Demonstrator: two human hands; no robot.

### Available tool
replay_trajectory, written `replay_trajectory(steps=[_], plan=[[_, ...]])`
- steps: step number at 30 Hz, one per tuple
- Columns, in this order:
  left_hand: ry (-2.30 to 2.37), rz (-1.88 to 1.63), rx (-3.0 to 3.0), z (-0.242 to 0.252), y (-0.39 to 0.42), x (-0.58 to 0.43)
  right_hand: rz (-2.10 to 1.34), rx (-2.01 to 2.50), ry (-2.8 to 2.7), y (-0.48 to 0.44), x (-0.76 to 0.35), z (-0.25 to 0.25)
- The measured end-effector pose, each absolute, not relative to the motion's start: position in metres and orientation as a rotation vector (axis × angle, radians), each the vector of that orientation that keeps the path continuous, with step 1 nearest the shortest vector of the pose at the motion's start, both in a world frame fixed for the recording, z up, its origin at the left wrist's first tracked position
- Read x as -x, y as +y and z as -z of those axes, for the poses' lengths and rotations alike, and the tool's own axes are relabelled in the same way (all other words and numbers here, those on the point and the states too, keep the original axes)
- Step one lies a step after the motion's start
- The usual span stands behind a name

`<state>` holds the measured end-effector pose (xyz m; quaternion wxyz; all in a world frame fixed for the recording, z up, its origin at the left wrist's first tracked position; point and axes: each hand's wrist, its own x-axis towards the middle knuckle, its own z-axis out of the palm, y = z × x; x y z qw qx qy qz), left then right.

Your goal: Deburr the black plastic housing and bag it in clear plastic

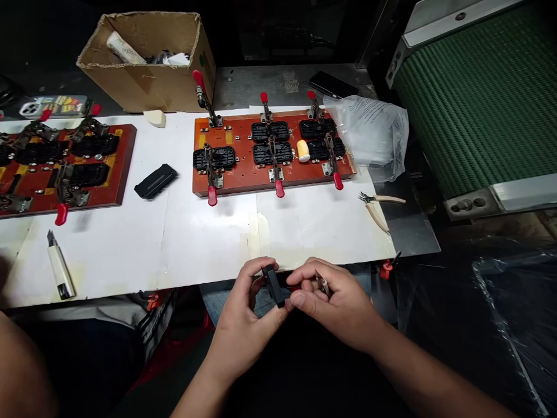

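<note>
Paper (217, 232), white and yellow-stained, is covering the worktable, with a green textured conveyor belt (478, 116) running past the right corner. Rectangular red-brown board (243, 181) is lying mid-table, its red-handled metal clamps (279, 188) reaching over black ribbed plastic plates (261, 154); a matching board (126, 174) is lying leftward. Brown cardboard box (143, 87) is holding a white tube (125, 47) and jumbled dark and pale bits. Crumpled clear plastic bag (369, 133) is crowding the central board's right end, its contents unclear. Left hand (248, 313) is gripping a black plastic block (273, 284) by the table's near edge; right hand (331, 293) is holding a slim metal tool (322, 284), thumb and forefinger narrowing beside the block. Flat black plastic piece (155, 181), white-handled knife (61, 270) and beige-handled nippers (389, 198) are lying around. Small yellow-and-white cylinder (303, 150) is partly blocking one plate.
</note>
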<state>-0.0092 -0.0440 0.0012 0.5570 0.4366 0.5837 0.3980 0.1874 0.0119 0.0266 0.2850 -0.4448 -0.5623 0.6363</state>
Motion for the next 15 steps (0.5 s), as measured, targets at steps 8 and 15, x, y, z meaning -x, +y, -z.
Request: replay_trajectory(steps=[8, 15], plan=[[1.389, -0.827, -1.34, 0.0, -0.044, 0.007, -1.493, 1.171, -1.811, 0.016, -0.185, -0.023], [1.368, -0.81, -1.255, 0.0, -0.044, 0.006, -1.413, 1.247, -1.653, 0.019, -0.196, -0.012]])
